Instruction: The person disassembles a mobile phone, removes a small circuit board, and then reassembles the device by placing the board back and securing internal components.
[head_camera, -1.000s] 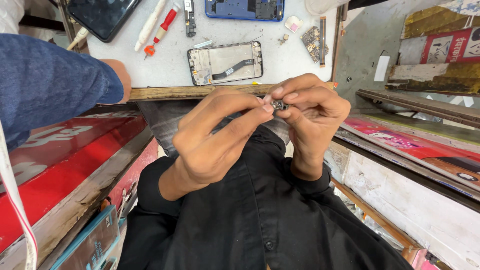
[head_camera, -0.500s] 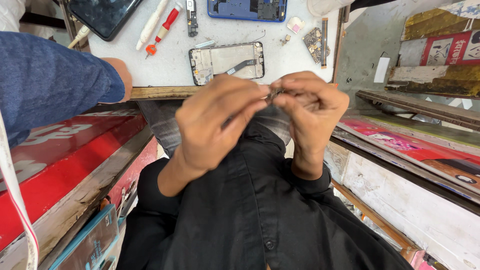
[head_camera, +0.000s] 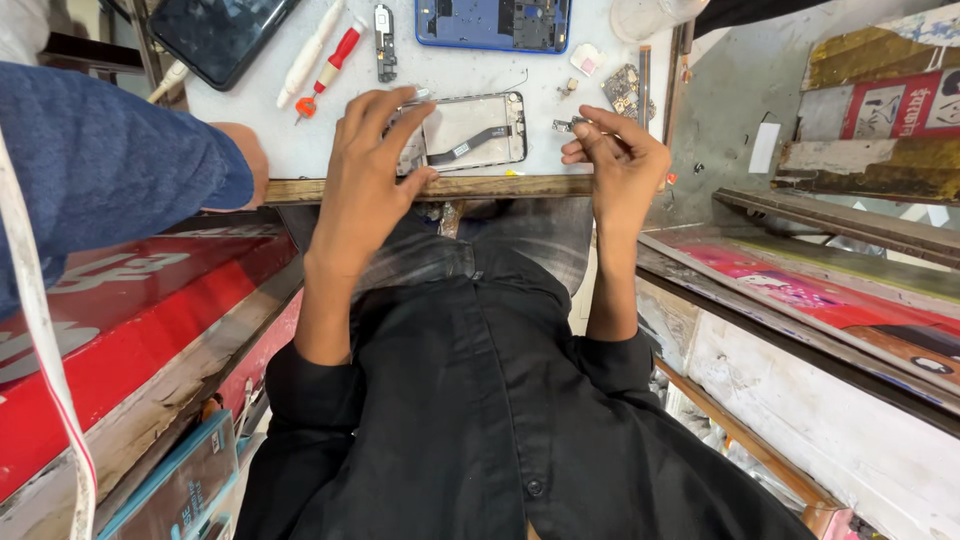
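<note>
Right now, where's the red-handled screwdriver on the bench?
In the head view, the red-handled screwdriver lies at the upper left of the white worktop, beside a white pen-like tool, between the dark phone and a small black part.

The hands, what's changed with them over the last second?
The hands have parted and moved forward to the bench. The left hand let go of the small metal part and now rests on the open phone frame. The right hand still pinches the part, now above the bench edge. The screwdriver, blue phone and the blue sleeve at left stayed put.
</note>
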